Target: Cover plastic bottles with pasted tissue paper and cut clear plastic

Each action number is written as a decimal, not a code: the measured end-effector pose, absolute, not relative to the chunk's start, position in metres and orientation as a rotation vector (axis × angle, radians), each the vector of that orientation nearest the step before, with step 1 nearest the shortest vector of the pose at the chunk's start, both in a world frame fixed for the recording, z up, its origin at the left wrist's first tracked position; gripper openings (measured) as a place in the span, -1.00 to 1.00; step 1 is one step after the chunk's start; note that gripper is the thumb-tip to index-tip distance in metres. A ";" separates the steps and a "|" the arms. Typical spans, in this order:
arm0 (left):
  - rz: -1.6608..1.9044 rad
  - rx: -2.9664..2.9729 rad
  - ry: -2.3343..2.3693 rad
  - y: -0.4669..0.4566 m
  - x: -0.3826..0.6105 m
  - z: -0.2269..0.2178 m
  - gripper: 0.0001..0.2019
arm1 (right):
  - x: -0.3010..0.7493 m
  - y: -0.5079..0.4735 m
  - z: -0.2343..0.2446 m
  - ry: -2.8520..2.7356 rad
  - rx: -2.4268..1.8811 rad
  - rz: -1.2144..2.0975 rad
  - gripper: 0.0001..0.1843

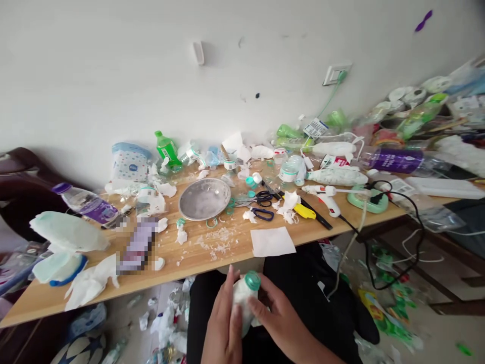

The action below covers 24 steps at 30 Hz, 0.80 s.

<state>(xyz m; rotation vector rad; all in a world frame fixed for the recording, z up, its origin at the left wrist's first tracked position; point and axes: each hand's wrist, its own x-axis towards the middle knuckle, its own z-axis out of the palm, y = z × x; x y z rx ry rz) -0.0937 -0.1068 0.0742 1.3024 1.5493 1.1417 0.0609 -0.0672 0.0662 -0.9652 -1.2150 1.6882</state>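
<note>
The bottle (243, 297), a narrow body covered in white material with a green neck (252, 281), is located between the two hands above the lap, just short of the table (227, 251) edge and apart from it. Both hands are closed on it: the left hand (223, 316) lies along its left side, fingers extended toward the neck, and the right hand (279, 309) bears on its right side, with the thumb across the front. The neck projects clear above the grip, tilted slightly to the right; the body runs down between the palms, and its base is not fully visible. Whether the neck is capped cannot be told. Handling, by judgement: expect a light part, with a thin wall that yields under pressure and a stiffer neck. The white covering looks like paper; if so, it may wrinkle, tear or slide when rubbed. Support the body with flat palms, apply even, light pressure, and use the neck as the firm holding point for turning.
</note>
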 end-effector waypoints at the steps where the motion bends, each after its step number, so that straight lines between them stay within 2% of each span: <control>1: 1.169 1.254 1.546 -0.107 -0.093 0.075 -0.47 | 0.059 -0.064 0.067 -1.184 -0.952 1.687 -0.55; 5: 1.197 0.947 1.475 -0.107 -0.092 0.077 -0.43 | 0.063 -0.058 0.068 -1.007 -1.009 1.609 -0.52; 8: 1.214 0.579 1.185 -0.107 -0.091 0.074 -0.39 | 0.068 -0.058 0.065 -0.970 -1.017 1.602 -0.50; 10: 1.238 0.463 1.067 -0.107 -0.088 0.072 -0.44 | 0.068 -0.058 0.062 -0.977 -0.968 1.673 -0.50; 13: 1.321 0.668 1.225 -0.109 -0.079 0.068 -0.52 | 0.059 -0.057 0.061 -0.809 -0.824 1.745 -0.49; 17: 1.416 0.930 1.493 -0.112 -0.059 0.056 -0.31 | 0.044 -0.052 0.065 -0.417 -0.806 1.724 -0.58; 19: 1.458 0.844 1.485 -0.112 -0.050 0.050 -0.26 | 0.040 -0.050 0.066 -0.295 -0.839 1.692 -0.60; 24: 1.524 0.558 1.213 -0.112 -0.037 0.039 -0.32 | 0.037 -0.044 0.067 -0.274 -0.847 1.591 -0.54</control>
